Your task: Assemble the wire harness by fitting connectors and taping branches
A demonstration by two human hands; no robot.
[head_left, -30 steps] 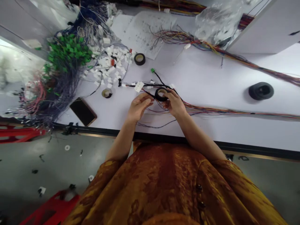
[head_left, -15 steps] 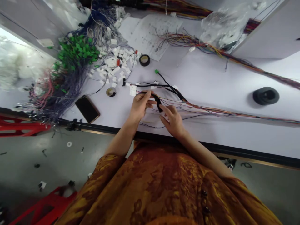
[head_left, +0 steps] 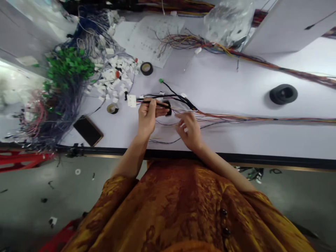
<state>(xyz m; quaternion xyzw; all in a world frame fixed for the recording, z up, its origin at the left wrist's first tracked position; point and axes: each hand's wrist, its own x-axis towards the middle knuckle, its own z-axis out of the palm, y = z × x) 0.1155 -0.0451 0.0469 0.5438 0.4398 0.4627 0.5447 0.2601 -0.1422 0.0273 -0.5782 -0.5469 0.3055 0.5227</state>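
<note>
My left hand (head_left: 147, 119) is closed round a thin wire bundle wrapped in black tape, with a white connector (head_left: 131, 101) at its left end. A black piece, apparently a tape roll (head_left: 168, 108), sits at the fingertips of that hand. My right hand (head_left: 190, 131) is just right of it, above loose thin wires, fingers bent and apart, with nothing visible in them. Its index finger is blurred. Behind the hands lie black-wrapped branches (head_left: 181, 98) of the harness, one ending in a green connector (head_left: 161, 81).
A tape roll (head_left: 146, 68), another roll (head_left: 112, 108) and a phone (head_left: 88, 130) lie to the left. Beyond are piled white connectors (head_left: 112, 75) and green connectors (head_left: 69, 64). A long wire bundle (head_left: 257, 61) crosses the back; a black cylindrical object (head_left: 283, 94) stands right.
The view has shifted, so the table contents appear further left. My right fingers have come away from the black piece, which now sits against my left fingertips.
</note>
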